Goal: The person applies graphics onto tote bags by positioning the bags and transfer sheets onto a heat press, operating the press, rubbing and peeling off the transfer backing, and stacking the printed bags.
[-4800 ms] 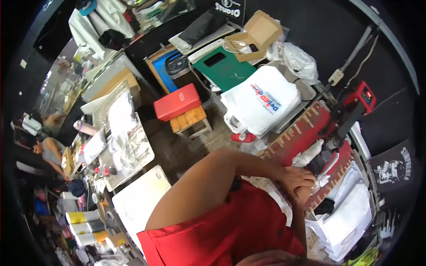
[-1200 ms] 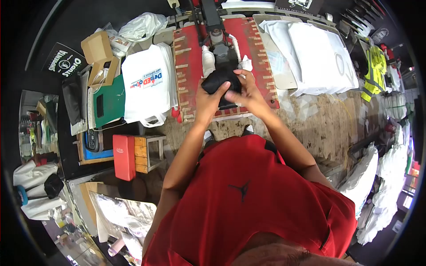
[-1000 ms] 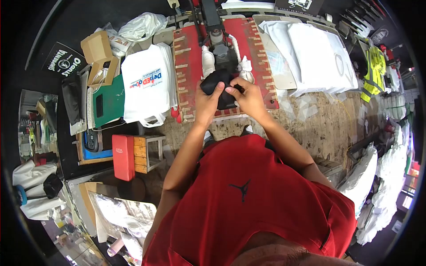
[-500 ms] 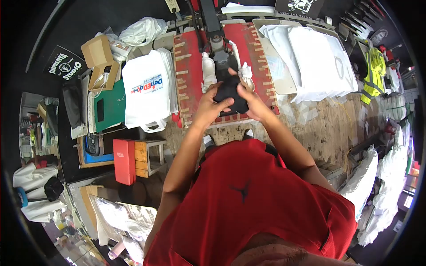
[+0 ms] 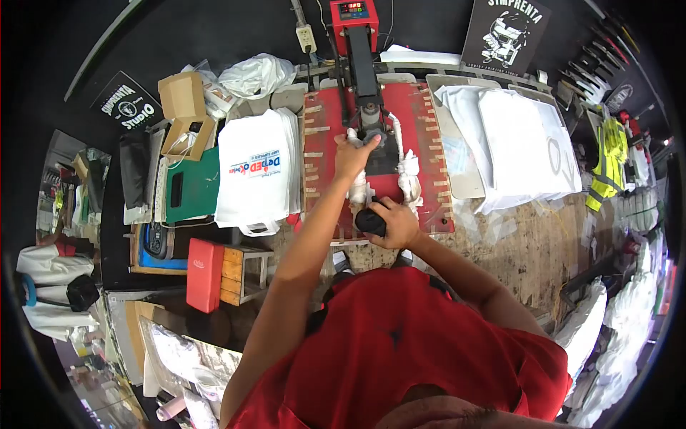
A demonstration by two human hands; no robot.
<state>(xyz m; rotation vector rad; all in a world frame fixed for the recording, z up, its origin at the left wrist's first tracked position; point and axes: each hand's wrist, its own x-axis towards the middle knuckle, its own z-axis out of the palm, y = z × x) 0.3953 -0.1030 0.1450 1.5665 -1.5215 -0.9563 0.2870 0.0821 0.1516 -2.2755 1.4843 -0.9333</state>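
Note:
My left hand [image 5: 351, 156] reaches to the middle of the red heat press [image 5: 332, 143], its thumb and fingers closed around a dark grey knob [image 5: 376, 134] below the arm. Closer to my body, my right hand [image 5: 397, 223] is wrapped around a black, rounded, soft-looking bundle [image 5: 369, 222]; its exact kind is unclear. White-wrapped handle bars [image 5: 409, 175] run along both sides of the black centre of the press. The bundle is over the front part of the press, between the bar ends.
A stack of white printed bags [image 5: 246, 189] lies left of the press, beside a green board [image 5: 191, 193] and an open cardboard box [image 5: 182, 107]. White sheets or bags [image 5: 514, 132] are piled at right. A red control box [image 5: 354, 27] with a lit display stands behind. A red-topped stool [image 5: 205, 275] is at lower left.
Both hands were together on the black bundle. Now my left hand has moved away to the knob, while my right hand holds the bundle nearer my body. The view has tilted up.

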